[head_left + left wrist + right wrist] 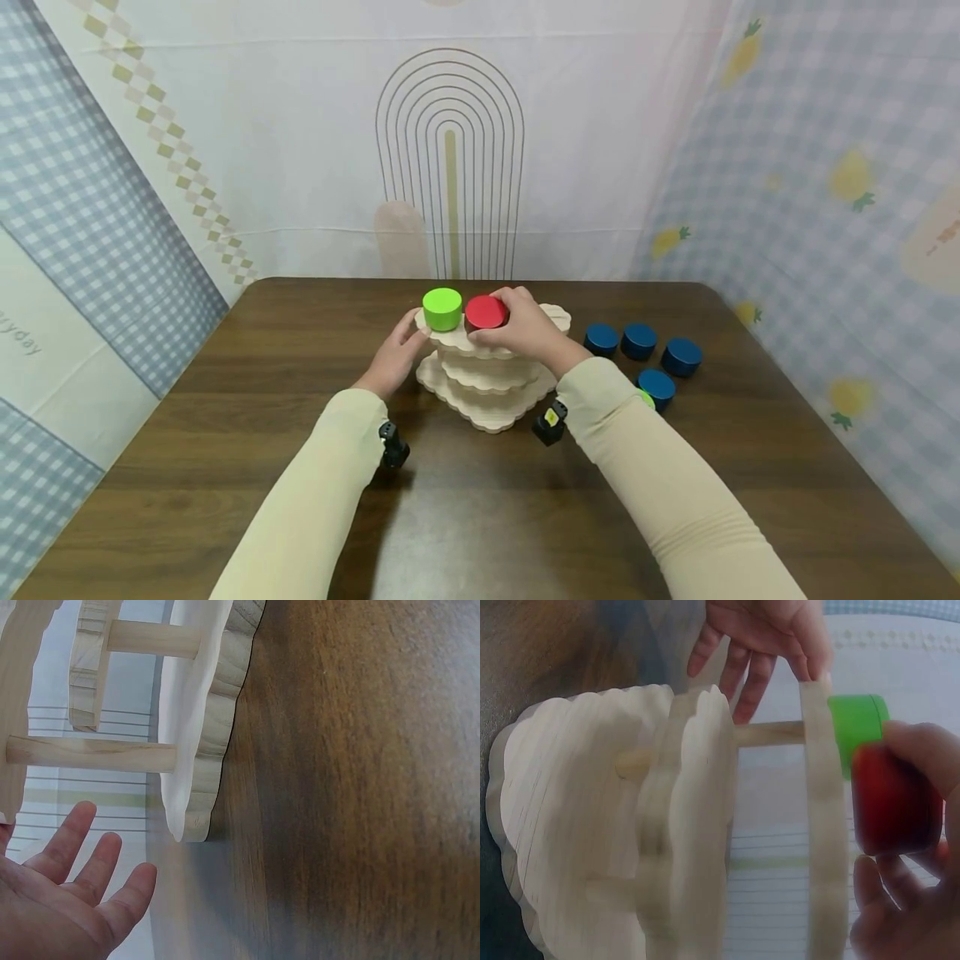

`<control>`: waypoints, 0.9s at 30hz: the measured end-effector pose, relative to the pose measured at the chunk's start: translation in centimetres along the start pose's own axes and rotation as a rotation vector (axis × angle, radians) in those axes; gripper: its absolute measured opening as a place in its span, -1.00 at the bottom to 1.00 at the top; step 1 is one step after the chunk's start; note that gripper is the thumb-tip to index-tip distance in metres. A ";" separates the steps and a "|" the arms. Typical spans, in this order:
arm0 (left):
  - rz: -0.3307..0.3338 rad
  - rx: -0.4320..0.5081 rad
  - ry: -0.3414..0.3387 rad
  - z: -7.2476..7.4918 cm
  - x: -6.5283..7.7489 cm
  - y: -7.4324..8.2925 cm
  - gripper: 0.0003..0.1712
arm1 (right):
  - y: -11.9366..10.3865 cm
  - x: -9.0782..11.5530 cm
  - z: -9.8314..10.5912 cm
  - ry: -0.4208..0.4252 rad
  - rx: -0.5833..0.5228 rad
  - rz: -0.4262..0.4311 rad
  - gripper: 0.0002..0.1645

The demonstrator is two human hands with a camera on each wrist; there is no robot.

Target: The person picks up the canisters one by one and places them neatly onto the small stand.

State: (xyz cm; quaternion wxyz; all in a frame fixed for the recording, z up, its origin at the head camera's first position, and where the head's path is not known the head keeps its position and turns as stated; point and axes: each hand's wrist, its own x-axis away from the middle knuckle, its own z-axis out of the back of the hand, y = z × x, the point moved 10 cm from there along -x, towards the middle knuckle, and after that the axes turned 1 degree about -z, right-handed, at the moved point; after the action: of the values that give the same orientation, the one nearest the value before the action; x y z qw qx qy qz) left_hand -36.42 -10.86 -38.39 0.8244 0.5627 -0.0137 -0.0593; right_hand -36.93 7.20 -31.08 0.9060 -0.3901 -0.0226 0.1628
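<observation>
A pale wooden three-tier stand with scalloped shelves [491, 408] stands on the table. My left hand [395, 354] holds the left end of its top shelf at thumb and index finger; the other fingers spread out straight below the shelf, as the left wrist view shows. On that shelf's left part sits a bright green round block [442, 310]. My right hand [528, 327] grips a red round block [486, 312] right beside the green one. In the right wrist view the red block [896, 799] is blurred, and a narrow gap shows between it and the shelf.
Several blue round blocks [639, 342] lie on the brown table [465, 517] to the right of the stand. Another green block [647, 398] is mostly hidden by my right sleeve. A patterned cloth [315, 150] hangs behind the table.
</observation>
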 end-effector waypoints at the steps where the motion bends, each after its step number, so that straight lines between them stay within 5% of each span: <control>1: 0.000 -0.002 0.001 0.0 0.0 0.0 -0.36 | -0.1 0.0 -0.1 -0.002 0.009 0.000 -0.25; 17: -0.006 -0.001 -0.006 -0.3 -0.1 0.1 -0.36 | -0.1 -0.2 -0.8 -0.065 0.077 -0.039 -0.23; 27: -0.006 -0.003 0.009 0.1 0.0 0.0 -0.35 | 0.1 0.3 -0.4 -0.011 0.161 0.013 -0.01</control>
State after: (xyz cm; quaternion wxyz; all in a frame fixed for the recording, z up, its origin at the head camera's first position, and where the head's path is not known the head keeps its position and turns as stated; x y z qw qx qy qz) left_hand -36.43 -10.97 -38.34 0.8250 0.5620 -0.0083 -0.0593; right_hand -36.57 7.09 -31.48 0.9331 -0.3154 -0.0118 0.1721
